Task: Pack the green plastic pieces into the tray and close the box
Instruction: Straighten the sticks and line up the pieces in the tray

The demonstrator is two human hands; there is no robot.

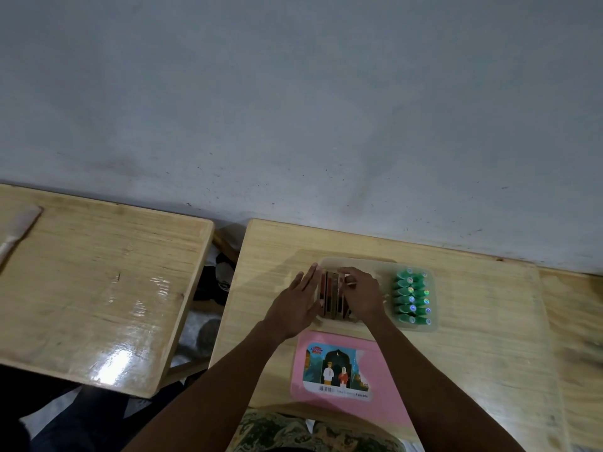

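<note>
Several green plastic pieces (412, 296) with shiny caps lie in two rows in the right end of a clear plastic tray (434, 324) on the wooden table. In the tray's left part, brown and red flat packs (331, 298) stand on edge. My right hand (362, 295) curls over the tops of these packs and grips them. My left hand (300, 301) is flat with fingers stretched out, pressed against the tray's left side beside the packs. The pink lid (385, 363), with a picture label, lies flat on the table in front of the tray.
A second wooden table (98, 288) stands to the left across a narrow gap (215, 282) with dark things below. A pale flat object (16, 233) lies at its far left. A grey wall (293, 109) runs right behind both tables.
</note>
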